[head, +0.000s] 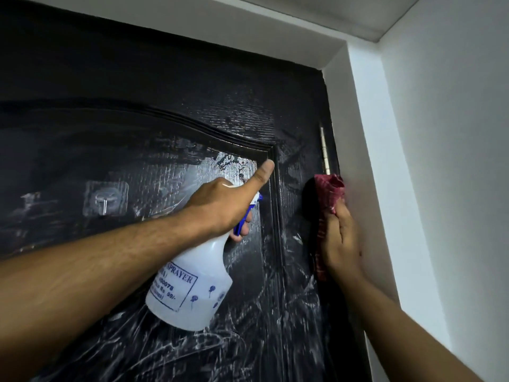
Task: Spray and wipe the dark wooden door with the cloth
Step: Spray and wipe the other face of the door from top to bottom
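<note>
The dark wooden door (137, 78) fills the view, streaked with wet smears across its lower panel. My left hand (225, 205) grips the neck of a white spray bottle (190, 290) with a blue trigger, and its forefinger points up toward the corner of the raised panel moulding. My right hand (341, 241) presses a red cloth (329, 194) flat against the door's right edge, just below the hinge (325, 153). The cloth's lower part is hidden behind the hand.
A clear adhesive hook (106, 198) is stuck to the door at left. The white wall (440, 161) of the door recess stands close on the right, and the white lintel (248, 26) runs above the door.
</note>
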